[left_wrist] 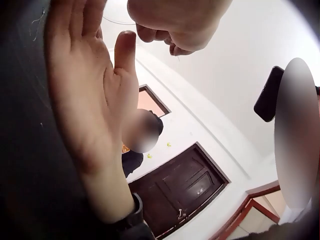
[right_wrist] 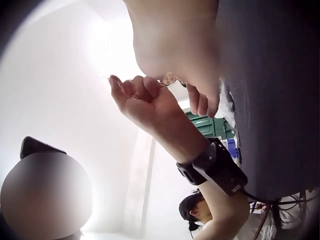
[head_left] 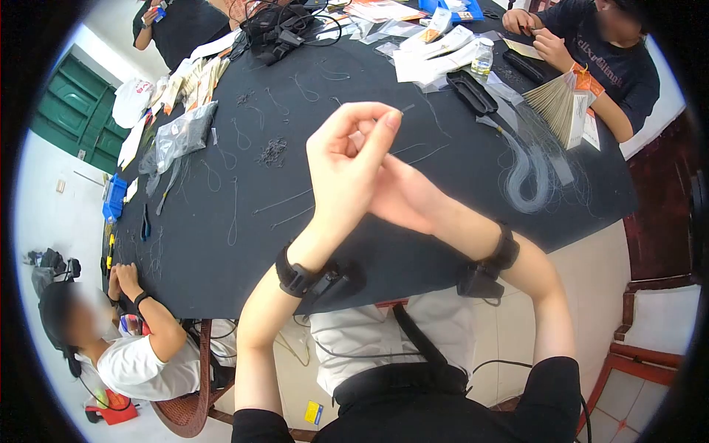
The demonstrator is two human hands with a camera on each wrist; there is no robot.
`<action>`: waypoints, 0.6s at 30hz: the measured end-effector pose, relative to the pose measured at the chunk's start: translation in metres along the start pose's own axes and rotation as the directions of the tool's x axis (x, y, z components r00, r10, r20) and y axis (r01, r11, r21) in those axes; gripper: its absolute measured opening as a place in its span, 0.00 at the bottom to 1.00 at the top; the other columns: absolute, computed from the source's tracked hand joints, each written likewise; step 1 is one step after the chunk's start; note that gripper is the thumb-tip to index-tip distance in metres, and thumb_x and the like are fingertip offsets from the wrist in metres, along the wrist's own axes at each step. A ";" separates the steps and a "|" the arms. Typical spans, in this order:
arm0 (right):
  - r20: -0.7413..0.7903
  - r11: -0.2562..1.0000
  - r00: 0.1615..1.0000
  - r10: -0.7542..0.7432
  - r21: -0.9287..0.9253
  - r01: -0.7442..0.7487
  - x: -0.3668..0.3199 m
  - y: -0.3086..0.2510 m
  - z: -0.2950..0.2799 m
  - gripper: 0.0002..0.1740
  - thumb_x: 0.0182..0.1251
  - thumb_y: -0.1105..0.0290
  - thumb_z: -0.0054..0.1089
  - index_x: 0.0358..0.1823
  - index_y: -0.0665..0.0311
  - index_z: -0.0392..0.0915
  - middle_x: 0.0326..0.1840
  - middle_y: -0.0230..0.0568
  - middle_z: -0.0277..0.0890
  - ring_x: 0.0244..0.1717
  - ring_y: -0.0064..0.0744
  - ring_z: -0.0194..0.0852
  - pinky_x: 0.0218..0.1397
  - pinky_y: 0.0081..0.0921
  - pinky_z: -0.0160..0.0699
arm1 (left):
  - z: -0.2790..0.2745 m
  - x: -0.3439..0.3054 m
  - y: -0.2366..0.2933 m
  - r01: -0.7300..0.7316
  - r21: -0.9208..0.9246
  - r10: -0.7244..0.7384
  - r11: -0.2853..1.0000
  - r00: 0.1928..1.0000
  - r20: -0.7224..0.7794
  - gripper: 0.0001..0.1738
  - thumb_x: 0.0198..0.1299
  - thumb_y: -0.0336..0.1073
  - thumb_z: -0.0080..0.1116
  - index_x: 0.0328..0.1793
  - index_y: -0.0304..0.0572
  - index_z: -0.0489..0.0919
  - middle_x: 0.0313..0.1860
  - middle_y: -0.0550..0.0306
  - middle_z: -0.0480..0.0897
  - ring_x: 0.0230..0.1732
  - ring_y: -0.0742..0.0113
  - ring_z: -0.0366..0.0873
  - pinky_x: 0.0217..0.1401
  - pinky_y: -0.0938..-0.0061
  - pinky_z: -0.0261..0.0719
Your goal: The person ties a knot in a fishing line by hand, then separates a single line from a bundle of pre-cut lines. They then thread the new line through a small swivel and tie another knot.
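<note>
In the head view my left hand [head_left: 343, 166] is raised over the dark table [head_left: 295, 258], thumb and forefinger pinched together. A short thin grey strand [head_left: 408, 108] sticks out from those fingertips. The right wrist view shows the left hand [right_wrist: 147, 107] from the side, other fingers curled in. Just behind and below it is my right hand [head_left: 406, 196], its fingers mostly hidden there by the left. From the left wrist, the right hand [left_wrist: 82, 100] shows its palm, fingers extended and thumb raised. A fine line [left_wrist: 116, 22] curves between the two hands.
Thin cord loops [head_left: 235, 214] and a small dark pile [head_left: 272, 151] lie leftward. A clear line bundle [head_left: 524, 196], black tray [head_left: 470, 92] and bottle [head_left: 482, 57] stand rightward. A plastic bag [head_left: 186, 133] and pliers [head_left: 145, 221] lie far left. Other people sit on both sides.
</note>
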State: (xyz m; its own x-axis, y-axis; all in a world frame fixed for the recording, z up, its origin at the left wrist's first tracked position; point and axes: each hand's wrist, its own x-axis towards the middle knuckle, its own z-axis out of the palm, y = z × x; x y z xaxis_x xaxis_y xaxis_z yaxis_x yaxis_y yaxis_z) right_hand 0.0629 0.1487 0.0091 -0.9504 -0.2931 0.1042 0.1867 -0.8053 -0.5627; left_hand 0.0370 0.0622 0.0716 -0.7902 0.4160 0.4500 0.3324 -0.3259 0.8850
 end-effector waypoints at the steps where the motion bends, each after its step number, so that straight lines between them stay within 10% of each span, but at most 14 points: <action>1: -0.071 0.996 0.994 -0.081 -0.053 0.077 -0.001 -0.005 0.002 0.22 0.72 0.51 0.34 0.52 0.59 0.67 0.48 0.35 0.71 0.51 0.25 0.68 0.56 0.30 0.66 | 0.000 -0.002 -0.004 0.001 -0.019 -0.001 1.000 1.000 0.008 0.04 0.57 0.27 0.58 0.38 0.34 0.78 0.21 0.73 0.72 0.20 0.92 0.60 0.19 0.92 0.52; 18: -0.418 0.876 0.770 -0.482 -0.204 0.437 -0.002 -0.064 -0.053 0.12 0.67 0.68 0.35 0.39 0.67 0.68 0.26 0.38 0.70 0.31 0.33 0.73 0.45 0.35 0.75 | -0.045 -0.017 -0.026 0.112 0.167 -0.124 0.980 0.990 0.065 0.04 0.59 0.29 0.57 0.38 0.37 0.79 0.21 0.73 0.72 0.16 0.90 0.56 0.16 0.89 0.47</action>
State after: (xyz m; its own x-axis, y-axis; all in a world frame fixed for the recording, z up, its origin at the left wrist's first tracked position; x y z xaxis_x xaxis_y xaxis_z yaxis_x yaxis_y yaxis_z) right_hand 0.0397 0.2285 0.0017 -0.9261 0.3773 0.0088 -0.3025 -0.7282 -0.6150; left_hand 0.0189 0.0255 0.0350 -0.7904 0.5074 0.3433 0.3230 -0.1309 0.9373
